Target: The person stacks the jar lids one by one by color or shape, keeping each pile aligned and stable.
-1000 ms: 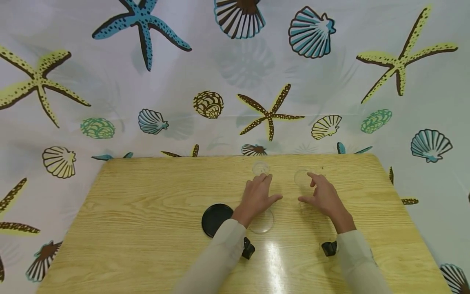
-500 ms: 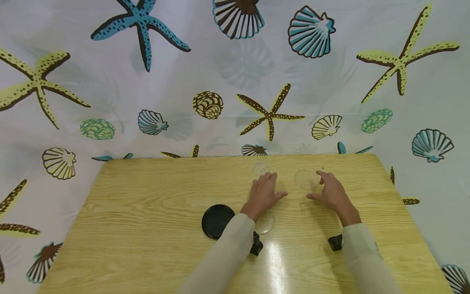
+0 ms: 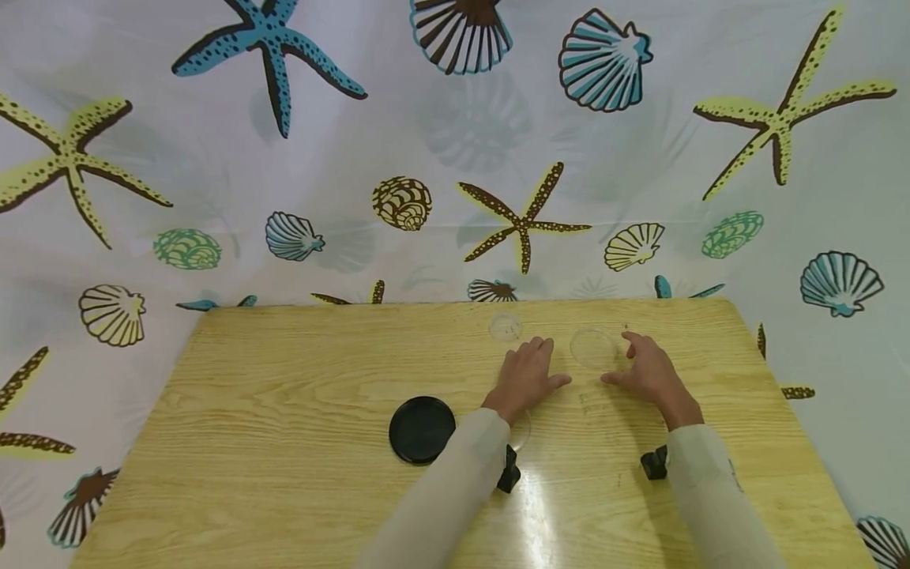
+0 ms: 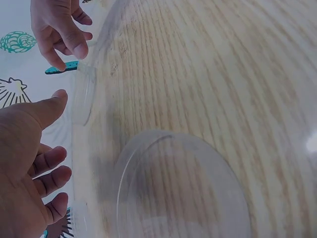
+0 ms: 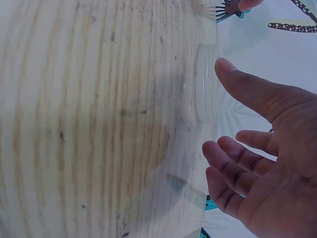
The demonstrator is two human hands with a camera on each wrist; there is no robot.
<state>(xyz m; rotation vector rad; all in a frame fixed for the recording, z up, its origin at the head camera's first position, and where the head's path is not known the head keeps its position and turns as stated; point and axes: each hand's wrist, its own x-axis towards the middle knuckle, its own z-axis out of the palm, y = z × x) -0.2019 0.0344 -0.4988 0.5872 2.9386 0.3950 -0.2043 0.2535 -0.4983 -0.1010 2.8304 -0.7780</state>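
A clear, shallow round dish (image 3: pixel 592 349) lies on the table between and just beyond my hands. My left hand (image 3: pixel 528 378) hovers left of it, fingers spread and slightly bent, holding nothing. On the dish's right is my right hand (image 3: pixel 652 374), thumb and fingers apart, also holding nothing. In the right wrist view the dish (image 5: pixel 205 84) stands past the thumb tip, with a gap to the fingers. Beneath my left wrist is another clear round dish (image 4: pixel 183 191), partly hidden in the head view. A smaller clear dish (image 3: pixel 505 326) lies farther back.
A black round lid or dish (image 3: pixel 423 430) lies left of my left forearm. The wooden table (image 3: pixel 284 363) ends at the back against a cloth (image 3: pixel 426 118) printed with starfish and shells. Black wrist mounts (image 3: pixel 655 464) hang below both sleeves.
Both hands have shifted to the right. My right hand no longer overlaps the clear dish in the head view, and the left forearm covers more of the near dish. The dishes stay in place.
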